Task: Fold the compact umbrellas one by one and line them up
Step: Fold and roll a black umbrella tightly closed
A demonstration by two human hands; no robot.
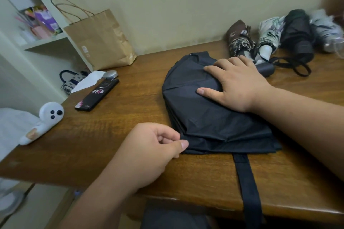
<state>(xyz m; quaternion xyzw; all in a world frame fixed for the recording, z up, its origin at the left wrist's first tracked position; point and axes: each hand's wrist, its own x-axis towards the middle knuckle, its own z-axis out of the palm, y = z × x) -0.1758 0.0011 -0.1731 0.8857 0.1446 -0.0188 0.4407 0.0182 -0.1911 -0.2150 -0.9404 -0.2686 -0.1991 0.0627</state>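
Centre of the frame: a dark umbrella [210, 113] is lying flattened on the wooden table [111, 135], its cloth gathered in layered folds. Its strap [247, 182] is trailing toward the bottom of the frame and hanging over the near table edge.

Right hand [236, 83] is coming in from the right and resting flat on the upper part of the cloth, fingers spread and straight, pressing it down.

Left hand [152, 146], at lower centre, is pinching the lower left corner of the cloth between thumb and forefinger; the other fingers are curling in.

Upper right, against the wall, four closed umbrellas are lying side by side: brown umbrella [239, 38], white patterned umbrella [270, 36], black umbrella [297, 33], pale umbrella [325, 31], the last one blurred.

A dark handle [265, 69] with a looped cord is lying just past the right fingertips; cannot tell which umbrella is carrying it.

Left half of the table: paper bag [98, 40] standing against the wall, phone [96, 95] lying face up, white figurine [44, 122] sitting at the left table edge.
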